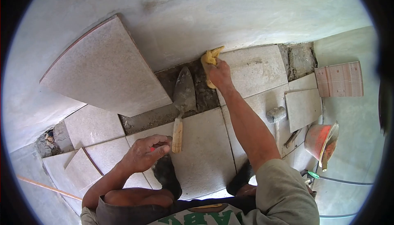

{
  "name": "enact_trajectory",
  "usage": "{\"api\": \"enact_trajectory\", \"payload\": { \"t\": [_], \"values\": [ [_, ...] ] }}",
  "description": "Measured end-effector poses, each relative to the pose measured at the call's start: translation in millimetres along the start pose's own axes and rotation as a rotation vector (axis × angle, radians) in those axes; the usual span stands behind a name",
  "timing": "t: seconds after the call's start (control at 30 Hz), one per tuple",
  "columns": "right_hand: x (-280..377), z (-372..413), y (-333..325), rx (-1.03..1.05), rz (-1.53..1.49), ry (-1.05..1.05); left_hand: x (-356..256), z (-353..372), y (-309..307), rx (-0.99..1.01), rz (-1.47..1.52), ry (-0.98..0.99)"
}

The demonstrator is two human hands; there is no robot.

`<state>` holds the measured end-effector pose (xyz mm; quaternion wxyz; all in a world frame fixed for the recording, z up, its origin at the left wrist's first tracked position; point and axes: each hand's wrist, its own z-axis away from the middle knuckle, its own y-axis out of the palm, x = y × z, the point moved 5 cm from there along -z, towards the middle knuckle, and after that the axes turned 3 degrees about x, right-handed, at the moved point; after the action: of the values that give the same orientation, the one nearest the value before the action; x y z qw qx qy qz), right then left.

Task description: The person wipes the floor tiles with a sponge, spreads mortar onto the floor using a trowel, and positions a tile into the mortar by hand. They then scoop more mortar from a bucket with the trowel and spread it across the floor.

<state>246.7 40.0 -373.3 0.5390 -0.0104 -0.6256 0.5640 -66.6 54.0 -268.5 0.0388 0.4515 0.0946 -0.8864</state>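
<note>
My right hand (220, 75) grips a crumpled yellow sponge (212, 55) against the left edge of a floor tile (256, 69), close to the wall. Left of it, a pointed trowel (185, 89) lies with its blade over the bare mortar gap (203, 89) and its wooden handle on a laid tile (197, 155). My left hand (148, 152) hovers near the handle's end, apart from it, fingers curled. A bit of something red shows between those fingers; the rest is hidden.
A large loose tile (108, 69) leans at the left wall. At right are a rubber mallet (276, 115), a loose tile (303, 108), a tile propped on the wall (340, 79) and a red bucket (318, 140). Another loose tile (83, 168) lies at lower left.
</note>
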Motion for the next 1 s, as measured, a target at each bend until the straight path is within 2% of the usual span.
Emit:
{"api": "enact_trajectory", "payload": {
  "t": [0.07, 0.1, 0.17, 0.2, 0.27, 0.3, 0.37, 0.4, 0.47, 0.53, 0.6, 0.63, 0.7, 0.73, 0.8, 0.83, 0.87, 0.93, 0.97, 1.0],
  "values": [
    [-1.9, 9.7, 5.1, 0.169, -0.382, 0.048, 0.5, -1.3, 2.5, 0.001, 0.011, 0.014],
    [-3.2, 13.8, 2.1, 0.164, -0.374, 0.052, -0.1, -2.5, 3.7, -0.004, 0.02, 0.023],
    [6.0, 22.0, -13.2, -0.041, -0.069, -0.167, -5.4, -4.5, 6.7, 0.003, 0.006, 0.005],
    [13.9, 28.4, -25.0, -0.044, -0.069, -0.166, -6.4, -4.7, 6.8, 0.005, -0.011, -0.02],
    [28.0, 44.9, -62.7, 0.01, -0.547, 0.08, -5.4, -5.4, 7.4, 0.011, -0.023, -0.007],
    [32.3, 52.0, -79.8, 0.012, -0.547, 0.083, -5.0, -4.9, 8.5, 0.017, -0.031, 0.007],
    [38.6, 62.4, -105.7, 0.027, -0.813, 0.003, -4.0, -4.1, 8.8, 0.003, -0.017, 0.006],
    [38.5, 66.1, -106.7, 0.025, -0.81, 0.001, -3.9, -4.0, 8.3, -0.012, -0.005, 0.008],
    [35.7, 70.8, -107.8, -0.046, -1.068, 0.029, -2.9, -3.9, 7.7, -0.027, -0.005, -0.002],
    [-35.7, 36.3, -13.7, -0.028, 0.142, -0.278, -0.1, -1.7, 12.9, -0.022, -0.011, -0.011],
    [-23.9, 54.7, 6.3, 0.054, 0.193, -0.091, 0.6, -7.5, 11.8, -0.041, -0.055, -0.007],
    [-12.4, 52.6, -6.8, 0.02, 0.196, -0.098, -6.2, -14.9, 6.1, -0.041, -0.073, 0.022],
    [3.9, 74.5, -28.6, -0.174, -0.166, -0.167, -7.6, -6.9, 11.8, -0.04, -0.087, 0.015],
    [0.1, 89.9, -20.2, -0.175, -0.168, -0.125, -3.3, 2.1, 16.8, -0.002, -0.091, -0.003],
    [10.1, 74.2, -34.2, -0.467, -0.151, -0.286, 5.3, -8.7, 9.9, -0.09, 0.03, -0.122],
    [-1.7, 62.0, -10.2, -0.016, 0.056, -0.23, 13.0, -13.5, 9.8, -0.084, 0.055, -0.087],
    [-1.7, 66.2, -17.1, -0.028, 0.054, -0.22, 6.0, -13.3, 13.2, -0.073, 0.045, -0.083],
    [-7.0, 65.3, -31.8, 0.083, -0.026, -0.039, -16.5, -18.8, 12.8, -0.135, -0.051, 0.011],
    [-23.5, 63.3, -44.3, -0.078, -0.186, -0.106, -14.1, -21.2, 16.3, -0.141, -0.032, 0.007],
    [-46.7, 59.4, -54.9, -0.029, -0.43, 0.028, -12.2, -19.1, 17.5, -0.121, -0.03, 0.02]
  ]
}}
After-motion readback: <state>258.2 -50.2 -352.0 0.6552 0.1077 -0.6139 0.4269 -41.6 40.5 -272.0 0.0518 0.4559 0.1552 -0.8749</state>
